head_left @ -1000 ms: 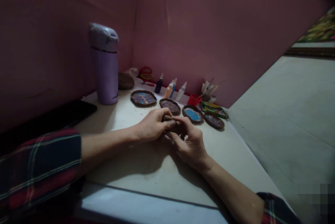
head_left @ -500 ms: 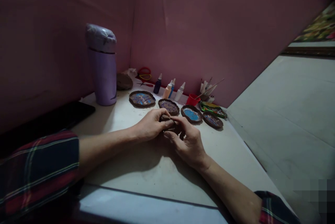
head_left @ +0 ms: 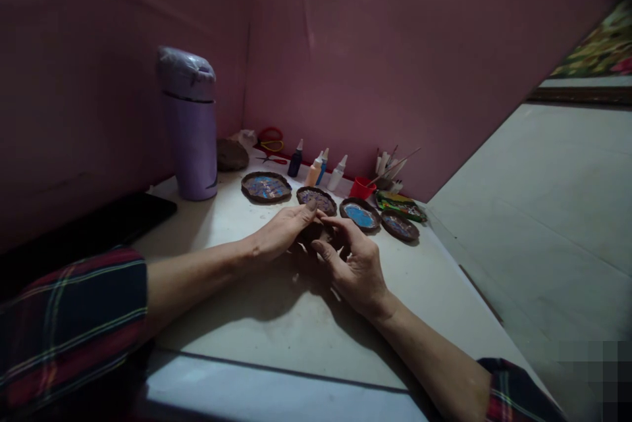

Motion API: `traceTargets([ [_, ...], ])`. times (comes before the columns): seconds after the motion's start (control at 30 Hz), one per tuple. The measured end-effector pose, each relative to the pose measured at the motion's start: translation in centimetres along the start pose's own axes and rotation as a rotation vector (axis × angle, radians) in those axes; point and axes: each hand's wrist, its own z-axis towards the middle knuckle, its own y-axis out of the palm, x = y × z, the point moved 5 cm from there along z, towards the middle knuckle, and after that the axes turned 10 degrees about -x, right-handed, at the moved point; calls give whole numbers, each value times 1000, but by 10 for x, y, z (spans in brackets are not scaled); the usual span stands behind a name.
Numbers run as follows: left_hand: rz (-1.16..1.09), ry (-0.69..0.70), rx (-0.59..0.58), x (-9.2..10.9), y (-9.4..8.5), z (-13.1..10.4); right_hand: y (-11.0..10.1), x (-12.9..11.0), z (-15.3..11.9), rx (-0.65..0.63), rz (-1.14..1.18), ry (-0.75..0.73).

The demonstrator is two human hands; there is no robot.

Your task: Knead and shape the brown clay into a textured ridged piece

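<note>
A lump of dark brown clay (head_left: 317, 232) is held between both hands above the white table. My left hand (head_left: 282, 230) grips it from the left, thumb lying along the top. From the right, my right hand (head_left: 354, 263) closes on the same lump with bent fingers and thumb. The fingers hide much of the clay, so its full shape does not show. Just beyond the hands are shallow brown clay dishes with painted insides: one streaked blue and purple (head_left: 266, 187), one purplish (head_left: 316, 199), one bright blue (head_left: 360, 214) and a smaller dark one (head_left: 400, 226).
A tall purple tumbler (head_left: 190, 135) stands at the left, a larger clay lump (head_left: 232, 155) behind it. Along the back are paint bottles (head_left: 314, 172), scissors (head_left: 271, 158), a red cup (head_left: 363, 187) and brushes (head_left: 390, 165). A black flat object (head_left: 143, 211) lies on the left edge.
My left thumb has lifted and shifted up from the clay's near side to its top. The right hand stays almost in place. The view has shifted slightly.
</note>
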Motion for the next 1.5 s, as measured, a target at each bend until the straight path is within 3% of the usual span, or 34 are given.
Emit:
traceTargets([
  [0.27,-90,7,70,-5,-5,3,0,4,0,3,-40,73],
  [0.6,164,-5,197,10,1,-2,0,-1,-1,6,20,20],
  [0.93,223,23,166,12,6,-4,-2,-5,0,32,97,-43],
  [1.13,267,109,206,18,3,-4,-1,-5,-2,23,85,-72],
  [1.5,179,36,113,11,3,-3,-1,-1,-2,34,14,-7],
])
